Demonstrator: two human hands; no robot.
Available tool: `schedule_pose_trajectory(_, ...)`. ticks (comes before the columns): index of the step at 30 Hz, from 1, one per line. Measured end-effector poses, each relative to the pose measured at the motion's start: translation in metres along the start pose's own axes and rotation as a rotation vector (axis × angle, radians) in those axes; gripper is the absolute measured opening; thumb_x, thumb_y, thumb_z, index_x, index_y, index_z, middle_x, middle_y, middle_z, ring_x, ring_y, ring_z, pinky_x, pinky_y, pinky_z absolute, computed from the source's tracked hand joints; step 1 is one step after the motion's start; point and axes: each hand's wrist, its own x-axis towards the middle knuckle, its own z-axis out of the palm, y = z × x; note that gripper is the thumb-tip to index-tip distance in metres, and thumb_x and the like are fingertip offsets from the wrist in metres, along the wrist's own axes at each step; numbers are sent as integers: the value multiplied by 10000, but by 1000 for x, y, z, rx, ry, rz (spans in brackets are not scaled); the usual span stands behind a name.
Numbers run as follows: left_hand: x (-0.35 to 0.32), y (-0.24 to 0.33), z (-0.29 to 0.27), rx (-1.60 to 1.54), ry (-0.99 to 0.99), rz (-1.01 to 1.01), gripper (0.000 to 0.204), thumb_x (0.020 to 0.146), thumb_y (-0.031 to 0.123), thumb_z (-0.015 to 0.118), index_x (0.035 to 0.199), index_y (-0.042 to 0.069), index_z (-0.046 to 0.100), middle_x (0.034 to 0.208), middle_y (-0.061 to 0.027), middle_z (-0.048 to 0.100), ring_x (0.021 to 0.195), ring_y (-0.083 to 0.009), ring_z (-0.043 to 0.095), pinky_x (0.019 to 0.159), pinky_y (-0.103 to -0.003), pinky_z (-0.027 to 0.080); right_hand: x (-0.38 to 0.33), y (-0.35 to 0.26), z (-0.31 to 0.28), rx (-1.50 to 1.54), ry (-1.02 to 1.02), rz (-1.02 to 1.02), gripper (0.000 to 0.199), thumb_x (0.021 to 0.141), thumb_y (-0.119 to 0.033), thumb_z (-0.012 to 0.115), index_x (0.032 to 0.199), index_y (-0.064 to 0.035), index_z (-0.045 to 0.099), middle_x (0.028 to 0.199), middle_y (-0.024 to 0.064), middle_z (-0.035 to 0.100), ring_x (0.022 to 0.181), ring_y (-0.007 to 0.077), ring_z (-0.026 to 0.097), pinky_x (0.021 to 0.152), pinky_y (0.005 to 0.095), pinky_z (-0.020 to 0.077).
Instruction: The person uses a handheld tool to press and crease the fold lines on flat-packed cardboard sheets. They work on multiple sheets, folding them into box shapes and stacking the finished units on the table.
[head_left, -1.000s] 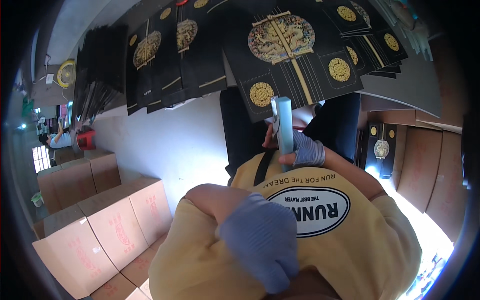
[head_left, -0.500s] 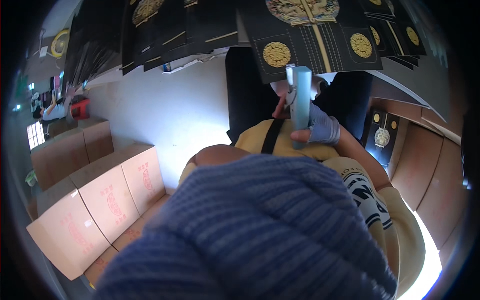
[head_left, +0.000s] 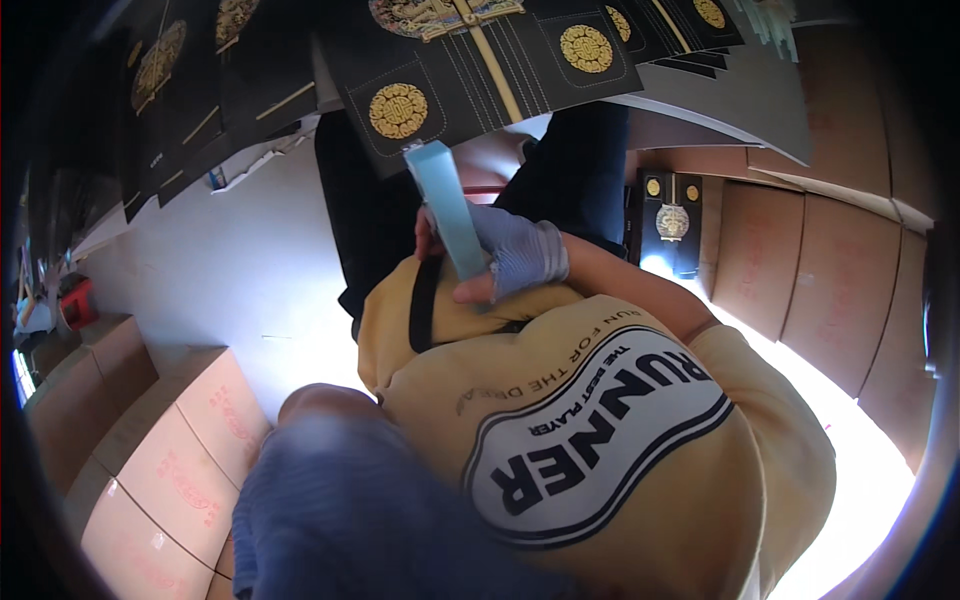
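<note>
left hand [head_left: 330, 500] blurred close up, its grip unreadable.

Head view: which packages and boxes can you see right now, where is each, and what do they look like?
Pale blue box: long, slim, held in the right hand, centre.
Black flat cartons: gold round emblems and lines, spread across the top.
Black box: upright, gold emblem, right of centre.
Brown cartons: red print, lower left.
Brown cartons: stacked, right.

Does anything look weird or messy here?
Yes. The left hand, in a blue knit glove, sits blurry right by the camera, hiding the lower view. The right hand holds a light blue box tilted. Nothing looks spilled or broken.
</note>
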Motion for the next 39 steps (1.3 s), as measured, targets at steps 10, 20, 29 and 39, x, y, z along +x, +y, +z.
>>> schedule_pose_trajectory(10, -10, -18, 18, 43, 136, 47, 158, 819, 108, 616, 971, 73, 589, 858, -104, 570, 692, -204, 548, 603, -331, 450, 2, 8, 3, 110, -7, -37, 672, 641, -306, 750, 1167, -45, 424, 1080, 86, 492, 1073, 203, 488, 948, 346, 395)
schedule_pose_trajectory(20, -1, -25, -13, 55, 160, 35, 214, 812, 109, 630, 1022, 90, 594, 848, -71, 561, 733, -181, 533, 657, -328, 441, 3, 15, -10, 99, -54, -60, 711, 627, -235, 736, 1229, -54, 405, 1095, 79, 486, 1085, 187, 480, 966, 349, 378)
schedule_pose_trajectory(29, -4, -37, -46, 348, 436, 67, 265, 806, 110, 643, 1067, 105, 597, 839, -42, 553, 769, -161, 520, 706, -324, 432, -8, 9, -10, 236, 183, -209, 696, 554, -284, 723, 1149, -60, 442, 1018, 65, 470, 1015, 179, 458, 943, 326, 337)
schedule_pose_trajectory(39, 8, -121, -182, 1929, -586, -244, 544, 841, 516, 464, 1287, 205, 477, 1375, -129, 373, 1245, -392, 321, 1047, -517, 217, -95, 14, -28, 300, 508, -89, 756, 585, -353, 763, 1167, -18, 417, 932, 68, 503, 915, 172, 494, 884, 315, 377)
